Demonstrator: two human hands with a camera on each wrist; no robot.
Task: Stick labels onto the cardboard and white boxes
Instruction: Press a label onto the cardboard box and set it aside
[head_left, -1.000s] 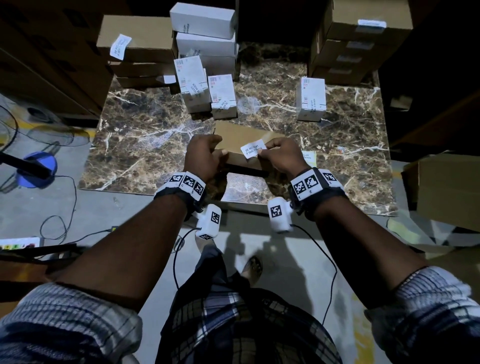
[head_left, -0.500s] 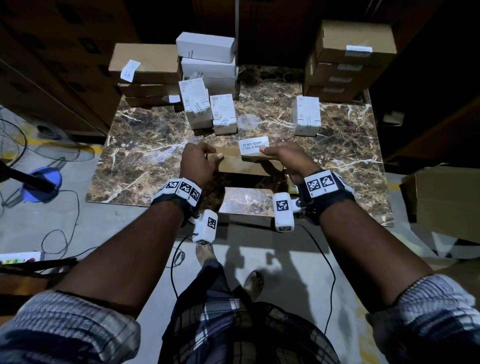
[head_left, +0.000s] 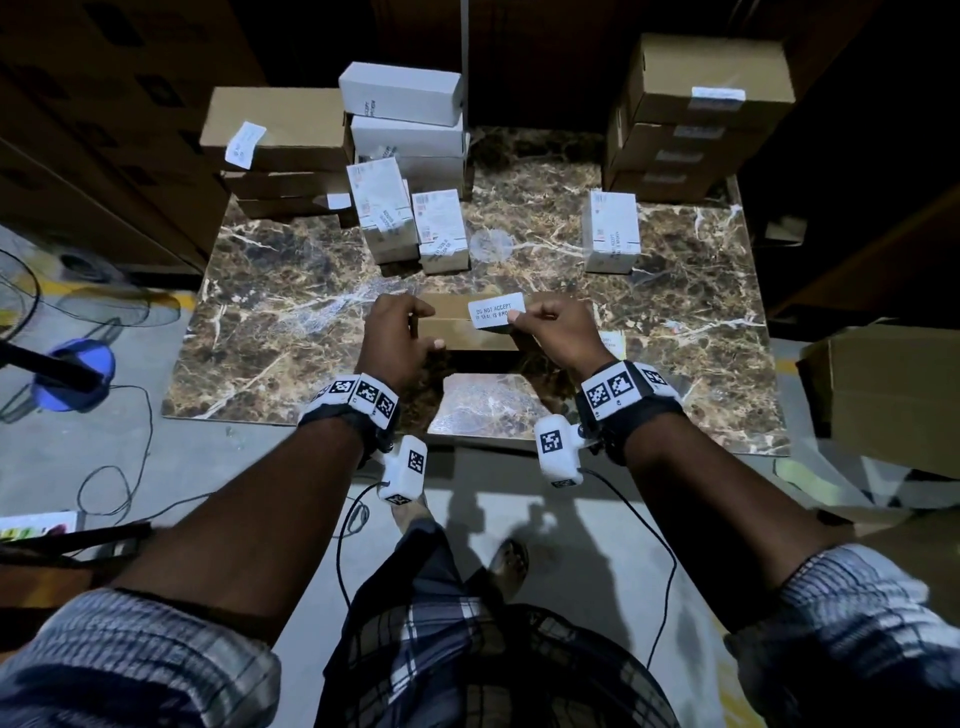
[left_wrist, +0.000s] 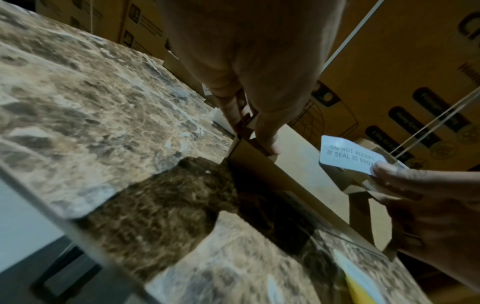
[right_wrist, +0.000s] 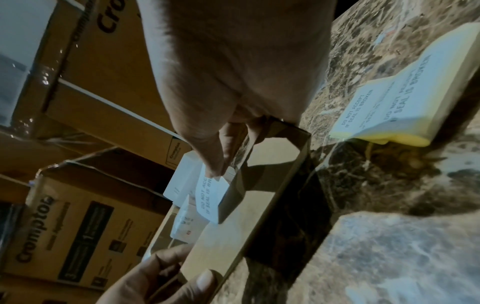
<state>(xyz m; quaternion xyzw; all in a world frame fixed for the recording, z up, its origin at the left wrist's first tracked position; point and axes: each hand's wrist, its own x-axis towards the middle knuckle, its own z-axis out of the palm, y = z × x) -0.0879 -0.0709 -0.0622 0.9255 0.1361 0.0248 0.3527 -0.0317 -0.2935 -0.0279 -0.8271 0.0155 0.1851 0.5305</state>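
Observation:
A flat brown cardboard box (head_left: 462, 325) lies on the marble table (head_left: 291, 312) in front of me. My left hand (head_left: 402, 332) grips its left end, thumb on the near side, fingers over the top (left_wrist: 265, 131). My right hand (head_left: 545, 325) pinches the right end of a white label (head_left: 496, 310) printed "DO NOT ACCEPT IF SEAL IS BROKEN" and holds it just above the box's top (right_wrist: 262, 156). In the left wrist view the label (left_wrist: 348, 156) hangs free of the box. The right wrist view shows the label (right_wrist: 210, 197) over the box's far edge.
A yellow-backed pad of labels (right_wrist: 400, 98) lies on the table right of the box. Small white boxes (head_left: 441, 228) (head_left: 610, 231) stand further back. Cardboard stacks (head_left: 275, 135) (head_left: 696, 114) sit at the back corners. A loose carton (head_left: 883, 389) is at the right, cables (head_left: 104, 441) at the left.
The cardboard box has been pushed away from me and laid flatter on the table. The right hand has lifted the label off the box face and now holds it by one end above the top.

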